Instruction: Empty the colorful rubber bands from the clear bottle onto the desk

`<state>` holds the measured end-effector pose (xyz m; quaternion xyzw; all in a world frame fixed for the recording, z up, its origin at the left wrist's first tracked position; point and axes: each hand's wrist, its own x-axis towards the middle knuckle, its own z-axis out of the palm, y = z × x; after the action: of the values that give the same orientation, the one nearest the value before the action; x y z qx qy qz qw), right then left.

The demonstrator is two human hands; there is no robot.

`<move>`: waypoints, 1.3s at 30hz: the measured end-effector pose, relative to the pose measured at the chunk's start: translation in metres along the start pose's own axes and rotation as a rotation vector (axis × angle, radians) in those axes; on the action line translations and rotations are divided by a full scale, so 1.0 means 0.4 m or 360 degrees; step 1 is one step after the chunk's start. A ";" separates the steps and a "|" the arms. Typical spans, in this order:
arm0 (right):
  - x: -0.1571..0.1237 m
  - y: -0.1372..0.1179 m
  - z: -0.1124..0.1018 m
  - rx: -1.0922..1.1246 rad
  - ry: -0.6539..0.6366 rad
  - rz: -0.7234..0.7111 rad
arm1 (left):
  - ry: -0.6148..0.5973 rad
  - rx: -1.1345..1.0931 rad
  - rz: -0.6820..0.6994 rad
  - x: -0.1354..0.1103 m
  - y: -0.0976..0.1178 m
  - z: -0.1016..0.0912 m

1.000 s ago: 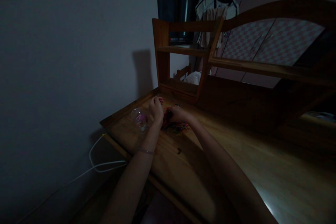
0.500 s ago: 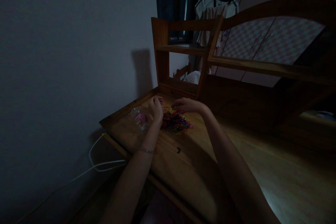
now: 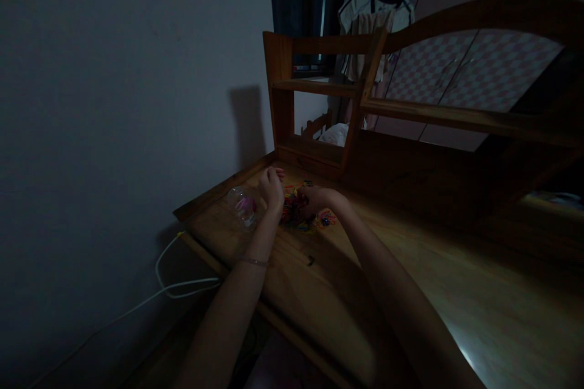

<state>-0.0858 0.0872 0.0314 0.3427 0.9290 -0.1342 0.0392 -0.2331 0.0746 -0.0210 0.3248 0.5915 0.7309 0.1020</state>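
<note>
A heap of thin, many-coloured rubber bands (image 3: pixel 292 219) lies on the wooden desk (image 3: pixel 347 328). My right hand (image 3: pixel 317 199) reaches into it from the right, fingers curled down among the bands; the fingertips are dark and partly hidden. At the heap's left edge my left hand (image 3: pixel 271 187) is raised with its fingers curled in; what they hold, if anything, is hidden. Just left of that hand is a clear plastic container (image 3: pixel 241 206) with something pink inside or behind it. A small dark piece (image 3: pixel 311 260) lies nearer to me on the desk.
A wooden shelf unit (image 3: pixel 314 86) rises from the back of the desk. The wall (image 3: pixel 137 103) borders the left side. A white cable (image 3: pixel 157 273) hangs by the desk's left edge. Clothes (image 3: pixel 360 18) hang behind the shelf, before a checked cupboard (image 3: pixel 424 76).
My right hand has come down and closer to me, from above the back of the heap into the bands. My left hand and the container have hardly moved.
</note>
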 end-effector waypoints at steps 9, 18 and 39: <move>-0.001 0.013 -0.045 0.0085 0.0220 -0.0043 | -0.0002 -0.0007 -0.0015 -0.003 0.009 -0.002; -0.027 0.008 -0.092 0.0308 0.0316 -0.0178 | 0.0018 0.0021 -0.0019 0.004 -0.003 0.003; 0.030 -0.007 0.032 0.0082 0.0142 -0.0181 | -0.0023 -0.0046 -0.0011 0.003 -0.004 -0.003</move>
<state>-0.0968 0.0891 0.0176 0.2960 0.9440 -0.1446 -0.0188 -0.2352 0.0748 -0.0223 0.3265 0.5812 0.7367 0.1136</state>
